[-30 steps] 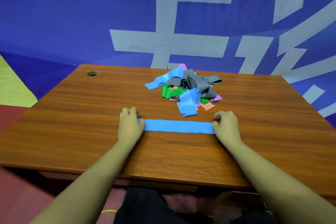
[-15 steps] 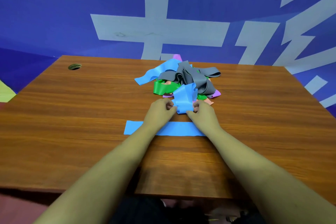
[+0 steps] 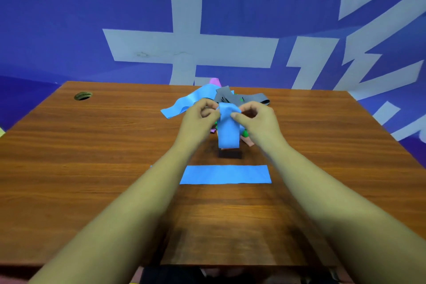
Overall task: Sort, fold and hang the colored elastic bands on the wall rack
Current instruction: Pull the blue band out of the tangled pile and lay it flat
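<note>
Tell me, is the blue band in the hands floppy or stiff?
Probably floppy: the held band droops straight down from where the left hand and right hand pinch it. Likely light, since a pinch alone carries it. It shouldn't roll; the flat band lies limp on the table.

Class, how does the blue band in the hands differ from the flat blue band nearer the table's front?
The held band hangs upright, off the table; the flat band lies level on it. The left hand and right hand pinch the held band's bunched top; no hand holds the flat band. Both are light blue.
</note>
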Demonstrator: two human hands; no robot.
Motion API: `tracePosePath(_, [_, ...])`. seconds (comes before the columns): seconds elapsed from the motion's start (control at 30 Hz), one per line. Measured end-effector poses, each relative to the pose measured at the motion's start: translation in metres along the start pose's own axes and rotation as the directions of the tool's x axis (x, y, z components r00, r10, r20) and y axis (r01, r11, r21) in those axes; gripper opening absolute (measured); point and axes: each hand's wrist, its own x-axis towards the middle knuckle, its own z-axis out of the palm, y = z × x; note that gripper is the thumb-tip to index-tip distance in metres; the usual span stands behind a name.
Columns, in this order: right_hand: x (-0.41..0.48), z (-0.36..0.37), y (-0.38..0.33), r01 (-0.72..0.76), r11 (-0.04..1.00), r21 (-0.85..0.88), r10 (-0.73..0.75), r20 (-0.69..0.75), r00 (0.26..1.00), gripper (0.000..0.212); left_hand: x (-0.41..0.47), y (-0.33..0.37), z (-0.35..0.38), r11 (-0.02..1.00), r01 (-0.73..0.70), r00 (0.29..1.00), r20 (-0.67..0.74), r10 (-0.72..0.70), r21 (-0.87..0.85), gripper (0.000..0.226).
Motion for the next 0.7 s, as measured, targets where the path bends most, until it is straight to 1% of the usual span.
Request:
tracePosePath(0.07, [0.005,-0.009,-0.023,0.042,0.997,0.065,-0.04,-0.028,0.999,0.004,0.004,0.026,-0.004,0.998,-0.05,0.999,-0.003,0.05,-0.026,0.007])
tracePosePath(0.17, [0.007,-0.022,-0.052,0.064,0.992,0.109,-0.057,-0.059,0.997,0.007,0.008,0.056,-0.011,0.99,-0.113,0.993,-0.046,0.109,-0.08,0.016])
tracePosePath(0.27, [-0.001,-0.033,-0.07,0.028,0.984,0.176,-0.015,-0.07,0.997,0.013,-0.002,0.079,-0.02,0.981,-0.165,0.985,-0.06,0.16,-0.1,0.02])
tracePosePath(0.33, [-0.011,-0.038,-0.079,-0.013,0.958,0.287,0.031,-0.056,0.998,0.013,-0.01,0.085,-0.026,0.979,-0.169,0.985,-0.066,0.162,-0.111,0.023])
tracePosePath(0.4, [-0.021,-0.044,-0.087,-0.055,0.934,0.353,0.072,-0.035,0.997,0.011,-0.016,0.083,-0.033,0.992,-0.119,0.991,-0.071,0.117,-0.032,0.023])
tracePosePath(0.43, [-0.026,-0.046,-0.091,-0.075,0.932,0.356,0.09,-0.026,0.996,0.011,-0.019,0.078,-0.037,0.995,-0.09,0.994,-0.056,0.093,0.054,0.02])
tracePosePath(0.5, [-0.035,-0.049,-0.1,-0.101,0.93,0.354,0.114,-0.015,0.993,0.01,-0.028,0.069,-0.043,0.966,-0.032,0.999,0.023,0.027,0.258,0.014])
tracePosePath(0.53, [-0.04,-0.05,-0.104,-0.111,0.925,0.363,0.124,-0.011,0.992,0.009,-0.035,0.066,-0.044,0.944,-0.01,0.999,0.052,-0.008,0.33,0.019])
tracePosePath(0.57, [-0.044,-0.05,-0.11,-0.119,0.92,0.374,0.13,-0.005,0.992,0.009,-0.041,0.063,-0.044,0.936,-0.006,0.998,0.067,-0.019,0.353,0.031])
tracePosePath(0.63, [-0.051,-0.05,-0.123,-0.125,0.916,0.38,0.131,0.011,0.991,0.008,-0.057,0.068,-0.042,0.95,-0.036,0.995,0.1,0.005,0.311,0.058])
tracePosePath(0.67, [-0.054,-0.05,-0.129,-0.124,0.915,0.384,0.127,0.017,0.992,0.008,-0.064,0.073,-0.042,0.959,-0.062,0.991,0.134,0.025,0.277,0.066])
tracePosePath(0.7, [-0.057,-0.05,-0.134,-0.122,0.914,0.387,0.123,0.022,0.992,0.007,-0.072,0.079,-0.041,0.97,-0.077,0.984,0.172,0.037,0.232,0.063])
